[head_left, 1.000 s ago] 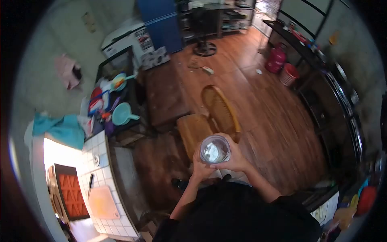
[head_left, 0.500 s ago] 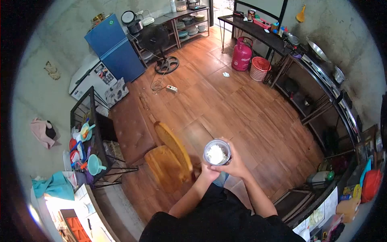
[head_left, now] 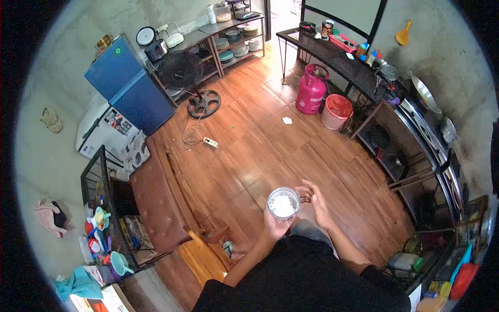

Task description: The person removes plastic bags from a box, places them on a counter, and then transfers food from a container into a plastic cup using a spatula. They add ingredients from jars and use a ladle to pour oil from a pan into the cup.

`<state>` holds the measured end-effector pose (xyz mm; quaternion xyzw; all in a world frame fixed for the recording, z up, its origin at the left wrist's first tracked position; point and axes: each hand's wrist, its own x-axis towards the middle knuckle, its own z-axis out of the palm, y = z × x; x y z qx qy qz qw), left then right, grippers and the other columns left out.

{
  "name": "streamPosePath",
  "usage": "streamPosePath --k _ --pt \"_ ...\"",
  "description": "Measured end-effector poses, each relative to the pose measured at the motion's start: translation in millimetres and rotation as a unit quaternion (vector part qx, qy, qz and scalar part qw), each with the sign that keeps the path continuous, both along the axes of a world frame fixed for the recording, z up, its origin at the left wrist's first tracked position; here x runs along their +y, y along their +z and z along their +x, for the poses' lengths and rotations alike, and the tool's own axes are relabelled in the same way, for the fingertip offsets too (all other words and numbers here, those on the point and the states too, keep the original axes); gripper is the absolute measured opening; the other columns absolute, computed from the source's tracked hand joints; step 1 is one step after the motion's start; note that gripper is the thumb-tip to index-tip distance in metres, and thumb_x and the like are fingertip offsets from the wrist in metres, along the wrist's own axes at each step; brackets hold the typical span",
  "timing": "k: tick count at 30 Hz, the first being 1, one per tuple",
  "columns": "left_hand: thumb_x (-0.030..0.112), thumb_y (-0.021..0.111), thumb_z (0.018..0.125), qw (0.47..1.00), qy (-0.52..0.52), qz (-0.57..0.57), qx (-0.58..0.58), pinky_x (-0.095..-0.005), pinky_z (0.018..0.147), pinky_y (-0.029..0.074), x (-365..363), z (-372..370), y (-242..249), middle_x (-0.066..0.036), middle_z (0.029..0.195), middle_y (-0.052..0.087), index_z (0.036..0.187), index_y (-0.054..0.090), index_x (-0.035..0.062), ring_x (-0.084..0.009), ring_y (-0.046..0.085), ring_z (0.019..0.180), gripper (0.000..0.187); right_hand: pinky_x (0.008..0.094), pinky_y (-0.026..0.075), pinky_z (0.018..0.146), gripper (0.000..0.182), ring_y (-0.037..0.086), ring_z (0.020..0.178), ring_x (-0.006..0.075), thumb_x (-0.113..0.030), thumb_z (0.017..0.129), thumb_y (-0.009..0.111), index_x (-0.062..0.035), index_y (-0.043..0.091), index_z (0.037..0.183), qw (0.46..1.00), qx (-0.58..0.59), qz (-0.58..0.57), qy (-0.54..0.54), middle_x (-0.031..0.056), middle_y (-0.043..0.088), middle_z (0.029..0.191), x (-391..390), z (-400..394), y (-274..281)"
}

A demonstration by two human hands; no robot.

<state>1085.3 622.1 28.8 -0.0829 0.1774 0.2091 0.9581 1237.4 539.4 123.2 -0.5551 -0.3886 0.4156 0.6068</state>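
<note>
My left hand (head_left: 278,224) is wrapped round a clear round container (head_left: 269,196), held upright in front of my body. Seen from above through its round rim, white lumpy contents (head_left: 283,205) fill the inside. Just to the right, my right hand (head_left: 318,205) is apart from the container's wall, fingers stretched and spread, with nothing in them.
A wooden chair (head_left: 202,258) stands left of my body, beside a brown cushioned bench (head_left: 156,200). Ahead on the tiled floor are a power strip (head_left: 210,142), a standing fan (head_left: 204,104), a pink gas cylinder (head_left: 311,91) and a red bucket (head_left: 335,118). Shelving (head_left: 397,143) lines the right wall.
My right hand has let go of the container and opened beside it, while my left hand keeps hold. The view has shifted, so the room and chair appear lower.
</note>
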Motion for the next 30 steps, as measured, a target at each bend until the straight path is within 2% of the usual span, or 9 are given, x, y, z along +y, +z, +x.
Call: streamPosePath --k 2,6,10,12,15,19,23,25,30 --pt "0.064 0.039 0.095 0.997 -0.02 0.056 0.049 -0.0428 0.08 0.06 41.2 29.5 6.5 -0.016 0.118 0.066 0.127 0.058 0.0099 -0.0349 0.066 0.098 0.066 0.0323 0.048 0.087 0.058 0.06 0.102 0.018 -0.046 0.104 0.043 -0.004 0.04 0.144 0.998 0.023 0.006 -0.051 0.014 0.06 0.124 34.8 32.5 -9.3" --pt "0.063 0.041 0.095 0.995 0.008 0.025 0.095 -0.0426 0.08 0.06 120.4 87.7 2.3 -0.015 0.117 0.066 0.127 0.058 0.0098 -0.034 0.066 0.099 0.064 0.0282 0.05 0.08 0.044 0.062 0.096 0.0141 -0.029 0.104 0.051 -0.005 0.044 0.14 0.997 0.038 -0.036 -0.06 0.0102 0.063 0.119 112.7 101.5 -29.0" --pt "0.057 0.045 0.095 0.992 0.023 0.041 0.116 -0.0415 0.077 0.059 226.6 164.6 -4.6 -0.016 0.116 0.065 0.127 0.058 0.0102 -0.0332 0.065 0.095 0.059 0.0288 0.05 0.076 0.041 0.062 0.094 0.014 -0.024 0.101 0.055 -0.0052 0.048 0.137 0.997 0.008 -0.065 -0.046 0.0098 0.065 0.116 204.5 188.6 -42.1" --pt "0.058 0.045 0.094 0.989 0.04 0.017 0.14 -0.0408 0.075 0.059 286.8 206.2 9.0 -0.017 0.114 0.064 0.127 0.057 0.0096 -0.0337 0.064 0.092 0.06 0.0292 0.051 0.076 0.036 0.062 0.093 0.0148 -0.019 0.098 0.06 -0.005 0.055 0.131 0.991 -0.116 -0.065 -0.023 0.0104 0.067 0.111 265.7 239.7 -46.6" --pt "0.06 0.045 0.093 0.994 0.056 0.052 0.077 -0.0407 0.074 0.059 369.8 244.3 13.7 -0.018 0.112 0.065 0.125 0.058 0.0089 -0.0349 0.064 0.091 0.062 0.0301 0.051 0.079 0.033 0.064 0.092 0.0164 -0.018 0.096 0.063 -0.0043 0.059 0.126 0.986 -0.157 -0.053 -0.006 0.011 0.068 0.106 353.2 293.7 -22.4" --pt "0.059 0.044 0.092 0.985 0.089 0.072 0.129 -0.0423 0.07 0.059 458.4 278.5 54.6 -0.014 0.11 0.067 0.123 0.06 0.0103 -0.0331 0.067 0.089 0.06 0.0307 0.051 0.082 0.034 0.065 0.093 0.0173 -0.017 0.095 0.065 -0.0038 0.059 0.125 0.976 -0.208 -0.043 0.042 0.0105 0.069 0.103 468.3 333.5 23.2" --pt "0.059 0.045 0.092 0.977 0.159 0.063 0.126 -0.042 0.07 0.059 554.1 305.5 37.8 -0.013 0.11 0.067 0.123 0.06 0.0111 -0.0331 0.067 0.09 0.059 0.0316 0.052 0.081 0.035 0.064 0.091 0.0167 -0.018 0.095 0.064 0.0005 0.058 0.124 0.976 -0.17 0.001 0.133 0.0109 0.068 0.104 585.8 364.7 27.5" --pt "0.06 0.046 0.092 0.968 0.211 0.019 0.136 -0.0395 0.072 0.057 605.1 316.7 24.1 -0.019 0.11 0.065 0.123 0.059 0.0037 -0.0348 0.063 0.093 0.066 0.0321 0.05 0.088 0.034 0.063 0.101 0.0172 -0.019 0.097 0.061 -0.0019 0.058 0.126 0.958 -0.183 -0.065 0.213 0.0082 0.067 0.11 637.9 376.8 40.8" --pt "0.064 0.04 0.092 0.981 0.169 0.042 0.088 -0.042 0.072 0.058 761.2 350.9 -1.6 -0.015 0.118 0.063 0.129 0.055 0.0111 -0.0352 0.064 0.099 0.067 0.0329 0.05 0.089 0.035 0.063 0.101 0.0196 -0.019 0.097 0.061 -0.0017 0.056 0.127 0.959 -0.177 -0.067 0.213 0.0117 0.065 0.113 776.1 429.1 -9.8"
